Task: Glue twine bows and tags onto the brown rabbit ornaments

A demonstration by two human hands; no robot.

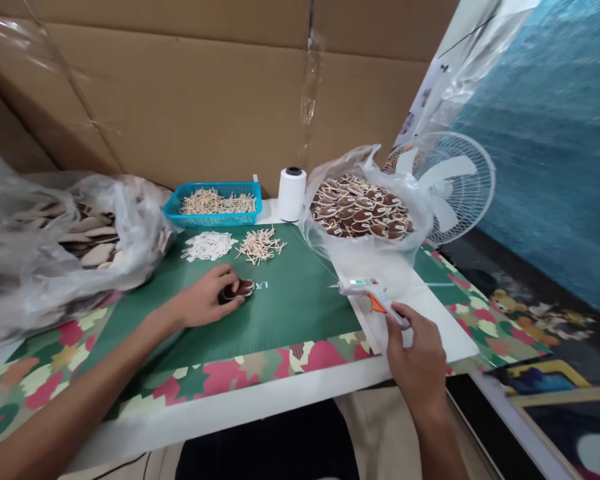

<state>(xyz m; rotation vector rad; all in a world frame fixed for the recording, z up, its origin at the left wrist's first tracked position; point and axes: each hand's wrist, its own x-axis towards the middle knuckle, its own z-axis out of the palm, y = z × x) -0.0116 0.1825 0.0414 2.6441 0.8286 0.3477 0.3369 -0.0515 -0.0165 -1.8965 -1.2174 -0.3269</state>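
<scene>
My left hand (215, 297) rests on the green mat (290, 317) with its fingers closed around a small brown piece with pale edges (243, 289). Part of that piece is hidden under the fingers. My right hand (417, 343) grips the rear end of a white hot glue gun (363, 288) with an orange trigger, its nozzle pointing left above the mat. Beyond my left hand lie a heap of white flat pieces (209, 246) and a heap of thin cream strips (261, 247).
A blue basket (213, 219) holds more cream strips, beside a white thread cone (293, 193). One plastic bag (420, 200) contains brown pieces; another bag (135, 220) at left holds pale ovals. A fan (445, 190) stands at right, and white paper (430, 327) lies under the glue gun.
</scene>
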